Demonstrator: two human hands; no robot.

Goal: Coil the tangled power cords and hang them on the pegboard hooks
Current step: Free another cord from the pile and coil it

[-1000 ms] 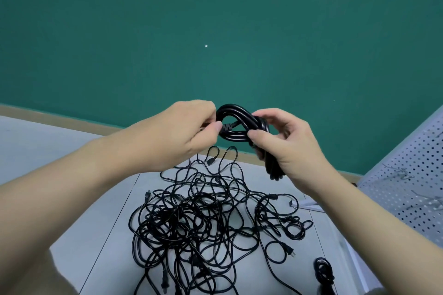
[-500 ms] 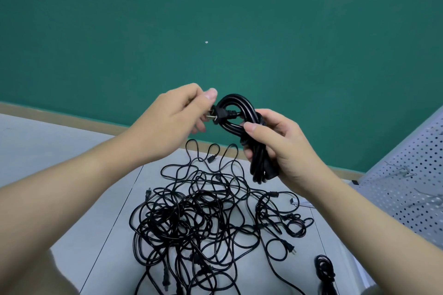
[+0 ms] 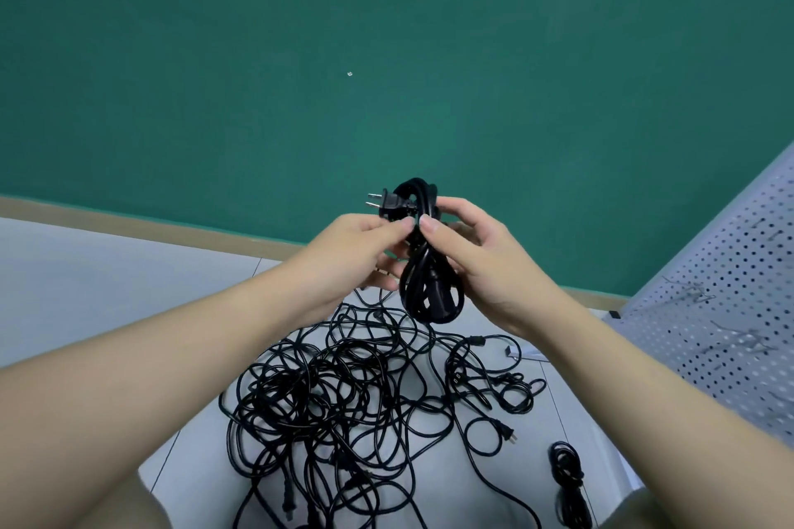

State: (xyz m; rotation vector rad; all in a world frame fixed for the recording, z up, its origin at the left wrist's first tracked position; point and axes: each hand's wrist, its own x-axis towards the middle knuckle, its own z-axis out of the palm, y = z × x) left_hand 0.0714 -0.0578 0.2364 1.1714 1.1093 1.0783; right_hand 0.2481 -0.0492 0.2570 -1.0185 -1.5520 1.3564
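A coiled black power cord hangs in the air between both hands, in front of the green wall. Its two-pin plug sticks out to the left at the top of the bundle. My left hand pinches the cord just below the plug. My right hand grips the coil from the right, thumb across its upper part. Below them a big tangle of black cords lies on the grey floor. The white pegboard with thin metal hooks stands at the right edge.
A second small coiled cord lies on the floor at the lower right, near the pegboard's foot. A loose plug end sticks out of the tangle. A wooden skirting strip runs along the base of the wall.
The plug end now sticks out left of the coil's top. My left hand dropped from the plug to pinch the cord below it. The bundle hangs more upright.
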